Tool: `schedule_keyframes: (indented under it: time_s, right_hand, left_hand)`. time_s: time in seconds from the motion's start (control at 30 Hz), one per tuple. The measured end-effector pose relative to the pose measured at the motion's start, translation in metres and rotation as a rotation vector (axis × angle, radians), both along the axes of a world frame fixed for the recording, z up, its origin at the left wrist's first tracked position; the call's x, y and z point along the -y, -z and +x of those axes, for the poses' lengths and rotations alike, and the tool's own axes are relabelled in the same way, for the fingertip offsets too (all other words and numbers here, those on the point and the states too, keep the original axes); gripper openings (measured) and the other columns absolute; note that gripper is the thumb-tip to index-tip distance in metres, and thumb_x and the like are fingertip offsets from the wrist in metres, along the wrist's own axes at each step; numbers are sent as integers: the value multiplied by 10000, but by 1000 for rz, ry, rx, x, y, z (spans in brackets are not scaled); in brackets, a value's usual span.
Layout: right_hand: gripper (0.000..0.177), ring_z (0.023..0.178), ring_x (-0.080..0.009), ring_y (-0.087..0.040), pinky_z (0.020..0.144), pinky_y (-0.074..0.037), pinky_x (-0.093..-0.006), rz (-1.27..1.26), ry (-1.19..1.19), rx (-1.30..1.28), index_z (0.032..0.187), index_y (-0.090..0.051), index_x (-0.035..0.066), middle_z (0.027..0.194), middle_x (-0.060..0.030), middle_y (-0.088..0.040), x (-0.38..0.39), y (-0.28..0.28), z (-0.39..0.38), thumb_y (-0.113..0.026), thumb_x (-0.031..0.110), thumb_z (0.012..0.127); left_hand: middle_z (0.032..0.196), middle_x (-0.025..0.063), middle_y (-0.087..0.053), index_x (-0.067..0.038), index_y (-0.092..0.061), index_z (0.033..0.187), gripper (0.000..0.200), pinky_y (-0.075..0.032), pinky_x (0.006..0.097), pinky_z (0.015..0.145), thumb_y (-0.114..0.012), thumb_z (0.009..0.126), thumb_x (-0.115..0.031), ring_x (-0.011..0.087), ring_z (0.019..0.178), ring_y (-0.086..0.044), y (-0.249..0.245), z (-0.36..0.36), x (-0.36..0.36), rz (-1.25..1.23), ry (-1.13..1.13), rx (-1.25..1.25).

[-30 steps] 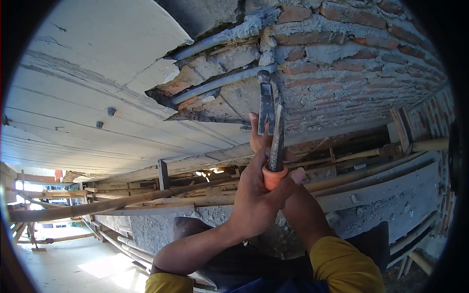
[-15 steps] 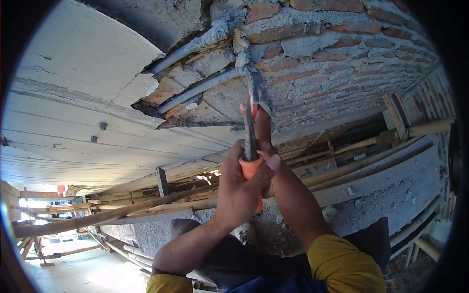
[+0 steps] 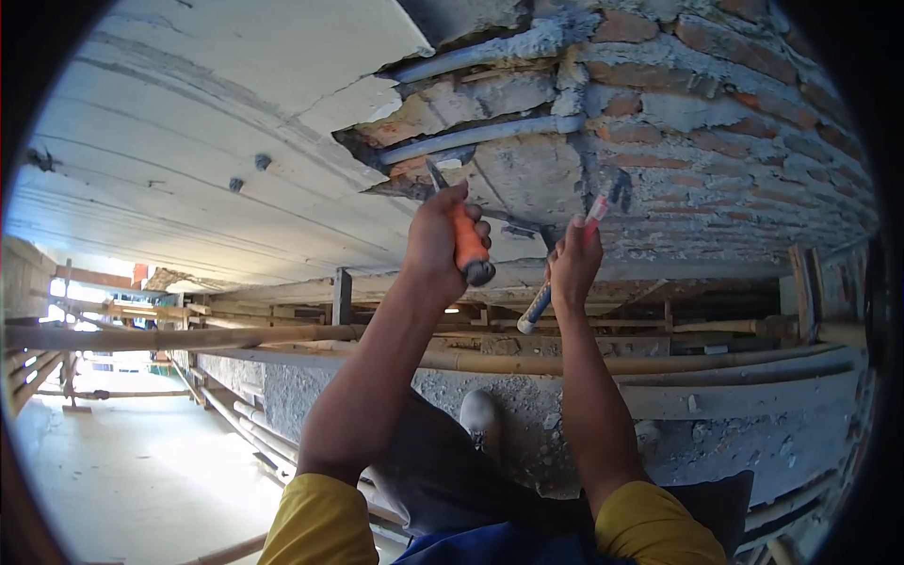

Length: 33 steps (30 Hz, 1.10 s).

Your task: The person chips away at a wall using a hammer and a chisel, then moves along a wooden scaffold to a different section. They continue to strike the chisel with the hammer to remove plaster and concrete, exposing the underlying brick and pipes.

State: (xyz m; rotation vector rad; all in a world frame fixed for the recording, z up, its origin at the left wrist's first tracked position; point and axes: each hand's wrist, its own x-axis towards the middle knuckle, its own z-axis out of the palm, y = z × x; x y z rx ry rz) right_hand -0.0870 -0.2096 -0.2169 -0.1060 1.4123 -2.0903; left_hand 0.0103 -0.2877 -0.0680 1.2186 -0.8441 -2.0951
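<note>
My left hand is closed around the orange grip of a chisel. The chisel's metal blade points up at the broken lower edge of the plaster; whether its tip touches cannot be made out. To the right, my right hand grips a hammer by its red and blue handle. Its dark head is raised before the brickwork, apart from the chisel. Two grey conduit pipes run across the opened part of the wall above my left hand.
White plaster covers the wall on the left, with exposed brick on the right. Bamboo poles cross below my hands. Rubble lies on the ledge near my shoe. A bright floor shows far below, at left.
My hands have moved apart: the left, with the chisel, went up and left to the plaster edge; the right, with the hammer, went right. The view has also shifted.
</note>
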Motion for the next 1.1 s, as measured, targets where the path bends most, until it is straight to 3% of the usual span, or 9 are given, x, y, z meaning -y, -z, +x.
schedule_keyframes:
  time_s: [0.03,0.23,0.33,0.53,0.63,0.77,0.9,0.97,1.1]
  right_hand:
    - [383,392,-65,-348,326,-318,-265,-81,-6,52,862,-398,80,590,18,-362,0,-2,0,-435,450,957]
    - [300,414,-83,-367,366,-348,-260,-183,149,265,863,-364,92,595,18,-351,3,-33,3,-392,367,981]
    - [291,427,-85,-374,383,-361,-260,-189,234,227,879,-362,80,600,7,-360,11,-48,-1,-399,350,980]
    - [271,441,-86,-415,389,-399,-249,-331,374,139,940,-353,42,635,-18,-410,29,-43,-22,-526,250,944]
    - [335,464,-89,-457,400,-442,-238,-352,444,243,1021,-336,25,672,-40,-441,35,-57,-26,-575,236,919]
    - [355,504,-107,-511,447,-519,-234,-357,460,308,994,-336,33,691,-72,-469,40,-77,-21,-594,259,901]
    - [377,438,-76,-455,370,-450,-206,-329,466,-3,1013,-307,31,693,-52,-445,60,-84,-19,-575,276,913]
    - [392,405,-55,-418,325,-401,-189,-319,513,-212,1014,-289,34,687,-40,-432,63,-95,-22,-563,298,919]
    - [352,368,-50,-372,299,-326,-186,-510,308,107,1004,-267,70,670,-30,-422,41,-129,-23,-517,310,941]
  left_hand:
    - [707,14,-489,-101,-436,931,142,-436,279,492,-524,897,-206,134,567,-480,3,2,6,1,-33,6]
    - [746,51,-486,-64,-441,921,119,-462,270,547,-468,901,-178,142,613,-499,4,13,17,72,-177,-141]
    - [760,51,-488,-48,-444,905,116,-469,272,571,-471,886,-159,145,636,-506,-5,24,13,107,-194,-143]
    - [772,58,-505,-2,-469,1013,197,-459,268,576,-497,884,-149,148,659,-509,-29,51,3,-61,-279,35]
    - [759,50,-491,9,-464,1048,227,-438,261,576,-499,902,-162,143,656,-496,-48,51,-10,-107,-309,48]
    - [756,38,-456,10,-446,1091,286,-385,258,572,-450,933,-228,120,615,-459,-85,34,-38,20,-246,-300]
    - [753,27,-452,80,-389,1229,420,-365,257,556,-383,978,-257,105,575,-449,-123,-4,-59,-112,-105,-388]
    - [770,34,-449,79,-400,1208,414,-361,265,574,-342,981,-263,113,594,-448,-133,-17,-62,-135,-56,-345]
    - [795,49,-441,66,-413,1155,352,-348,289,627,-339,948,-209,144,671,-434,-125,-31,-42,-3,-25,-290]
